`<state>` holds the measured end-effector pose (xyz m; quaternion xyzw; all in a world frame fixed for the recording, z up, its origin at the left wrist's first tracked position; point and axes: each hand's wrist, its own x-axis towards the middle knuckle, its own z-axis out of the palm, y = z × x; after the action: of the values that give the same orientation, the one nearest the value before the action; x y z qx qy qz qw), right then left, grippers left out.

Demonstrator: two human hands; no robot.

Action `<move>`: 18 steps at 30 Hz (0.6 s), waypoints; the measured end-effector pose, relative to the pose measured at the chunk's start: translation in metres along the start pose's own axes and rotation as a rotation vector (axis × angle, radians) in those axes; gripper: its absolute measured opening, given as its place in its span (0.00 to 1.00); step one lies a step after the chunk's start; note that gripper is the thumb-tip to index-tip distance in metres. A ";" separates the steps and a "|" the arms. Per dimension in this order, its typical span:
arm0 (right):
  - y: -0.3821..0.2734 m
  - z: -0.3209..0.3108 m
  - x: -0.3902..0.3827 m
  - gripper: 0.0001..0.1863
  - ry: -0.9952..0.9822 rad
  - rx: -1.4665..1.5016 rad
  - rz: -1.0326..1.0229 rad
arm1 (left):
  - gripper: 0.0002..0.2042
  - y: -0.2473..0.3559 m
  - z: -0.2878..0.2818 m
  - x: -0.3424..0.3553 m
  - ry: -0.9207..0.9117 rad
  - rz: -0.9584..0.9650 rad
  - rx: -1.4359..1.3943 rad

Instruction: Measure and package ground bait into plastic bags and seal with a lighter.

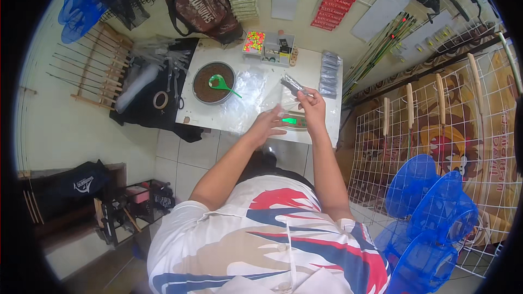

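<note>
My right hand [312, 105] is closed on a small clear plastic bag [291, 83] with dark filling at one end, held above a digital scale [295, 121] with a lit green display. My left hand [266, 124] is beside the scale, its fingers stretched out and apart, close to the bag's loose clear film. Whether its fingertips touch that film I cannot make out. A round metal bowl [196, 93] of brown granular material stands to the left, with a green spoon [219, 83] lying in it. Flat clear plastic bags [248, 92] lie between bowl and scale.
Filled dark packets [329, 74] line the white table's [218, 120] right side. At its back stands a divided tray [277, 60] with bright beads. Scissors [180, 102] and a tape roll [160, 99] lie on black cloth at left. Blue nets [430, 207] hang on a right-hand grid.
</note>
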<state>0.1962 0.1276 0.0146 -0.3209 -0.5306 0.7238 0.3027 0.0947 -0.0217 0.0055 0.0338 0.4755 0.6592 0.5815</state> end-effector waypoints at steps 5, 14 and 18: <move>-0.005 -0.002 0.000 0.21 0.027 -0.022 0.003 | 0.17 -0.015 0.000 0.019 -0.017 0.022 0.097; 0.003 -0.018 0.003 0.19 0.144 0.007 -0.006 | 0.14 -0.020 0.000 0.013 -0.019 -0.021 0.159; 0.006 -0.015 0.001 0.18 0.207 0.051 -0.035 | 0.14 -0.023 0.000 0.012 0.050 -0.035 0.200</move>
<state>0.2066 0.1355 0.0054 -0.3768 -0.4835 0.6945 0.3766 0.1074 -0.0155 -0.0160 0.0668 0.5536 0.5989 0.5748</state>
